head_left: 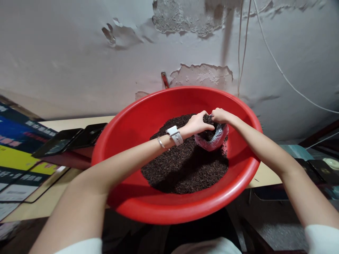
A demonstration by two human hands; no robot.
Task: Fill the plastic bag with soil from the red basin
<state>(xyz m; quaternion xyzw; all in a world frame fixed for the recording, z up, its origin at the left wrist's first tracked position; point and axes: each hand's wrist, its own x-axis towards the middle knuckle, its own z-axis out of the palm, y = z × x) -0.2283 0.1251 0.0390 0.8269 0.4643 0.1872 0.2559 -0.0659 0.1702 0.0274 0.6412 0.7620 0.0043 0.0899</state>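
A wide red plastic basin [169, 211] holds a heap of dark, dry bits that look like loose tea leaves [182, 169]. On the heap's right side rests a clear plastic bag [214, 141], its mouth up and more of the dark leaves inside. My left hand [198, 123], with a white watch on its wrist, curves over the bag's left side, thumb and fingers apart. Fingers of my right hand [221, 115] are closed at the bag's far right rim; their tips are partly hidden.
The basin stands on a pale tabletop [265, 176] against a peeling wall. Black trays [59, 143] and a printed board [18, 155] lie to the left. More dark trays [315, 171] are on the right. White cables [278, 67] hang along the wall.
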